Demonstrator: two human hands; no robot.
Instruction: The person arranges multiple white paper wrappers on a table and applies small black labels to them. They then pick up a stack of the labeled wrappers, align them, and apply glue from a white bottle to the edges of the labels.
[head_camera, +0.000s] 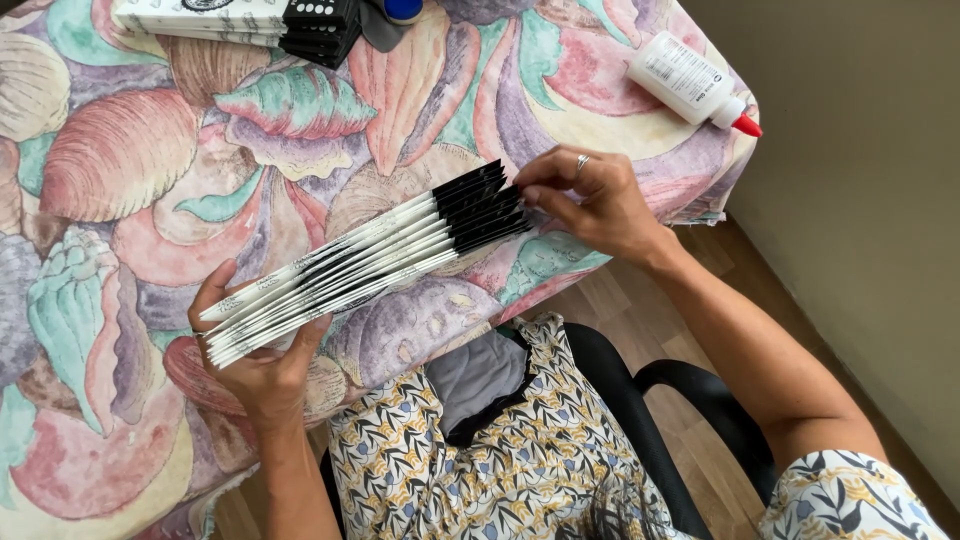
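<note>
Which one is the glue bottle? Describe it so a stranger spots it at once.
Start at the table under the shell-patterned cloth and go to its far right corner, beyond the right hand. The glue bottle lies there on its side. It is the only white plastic bottle, tipped with a red nozzle; the stacks nearby are flat card.

Open tablecloth around glue bottle

Folded paper stack smooth, matt; tablecloth quilted cloth; glue bottle glossy plastic; floor wood.
</note>
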